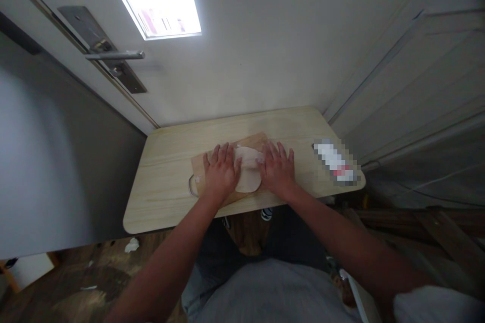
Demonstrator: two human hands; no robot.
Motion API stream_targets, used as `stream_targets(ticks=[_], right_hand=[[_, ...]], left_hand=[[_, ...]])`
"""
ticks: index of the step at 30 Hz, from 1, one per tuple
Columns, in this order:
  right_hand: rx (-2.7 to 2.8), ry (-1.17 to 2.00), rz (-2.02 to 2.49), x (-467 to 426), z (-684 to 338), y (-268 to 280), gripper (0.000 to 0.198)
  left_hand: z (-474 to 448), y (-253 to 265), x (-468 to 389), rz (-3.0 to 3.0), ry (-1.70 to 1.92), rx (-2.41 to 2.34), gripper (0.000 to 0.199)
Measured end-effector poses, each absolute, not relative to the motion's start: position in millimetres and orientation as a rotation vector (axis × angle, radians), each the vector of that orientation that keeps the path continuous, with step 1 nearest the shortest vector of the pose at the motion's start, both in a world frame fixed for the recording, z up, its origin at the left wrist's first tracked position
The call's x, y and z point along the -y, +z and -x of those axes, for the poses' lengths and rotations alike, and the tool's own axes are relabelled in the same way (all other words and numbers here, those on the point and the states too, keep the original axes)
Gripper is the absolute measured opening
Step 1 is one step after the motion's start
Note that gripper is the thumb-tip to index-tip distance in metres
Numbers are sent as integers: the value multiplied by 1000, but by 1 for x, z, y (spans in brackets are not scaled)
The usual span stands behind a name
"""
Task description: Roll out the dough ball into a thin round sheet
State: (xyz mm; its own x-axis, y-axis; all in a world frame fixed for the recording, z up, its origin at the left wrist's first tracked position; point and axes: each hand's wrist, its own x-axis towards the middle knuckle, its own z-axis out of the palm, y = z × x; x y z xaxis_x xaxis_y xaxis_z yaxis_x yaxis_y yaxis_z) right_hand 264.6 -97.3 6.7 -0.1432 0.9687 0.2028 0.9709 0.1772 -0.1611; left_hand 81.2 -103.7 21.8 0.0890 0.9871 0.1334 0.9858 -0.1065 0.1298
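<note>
A pale, flat piece with a rounded lower edge, like rolled-out dough [249, 179], lies on a light brown wooden cutting board [198, 162]. A faint band crosses the piece between my hands; I cannot make out whether it is a fold or a separate thing. My left hand [222, 171] rests flat at its left side, fingers stretched out and thumb along the edge. At its right side lies my right hand [278, 167], fingers spread and thumb touching the pale surface. My palms hide part of the board and whatever is beneath them.
The board, with a metal loop handle [192, 186] on its left, sits on a light wooden table [162, 171]. A pixelated flat object [335, 160] lies at the table's right. Behind stands a door with a metal lever handle [115, 55]. Crumpled white paper [132, 245] is on the floor.
</note>
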Motion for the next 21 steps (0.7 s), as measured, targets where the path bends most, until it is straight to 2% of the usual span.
stream_targets(ticks=[21], right_hand=[[2147, 55, 1940, -5, -259, 6, 54]], left_hand=[[-77, 20, -2, -2282, 271, -2007, 57]])
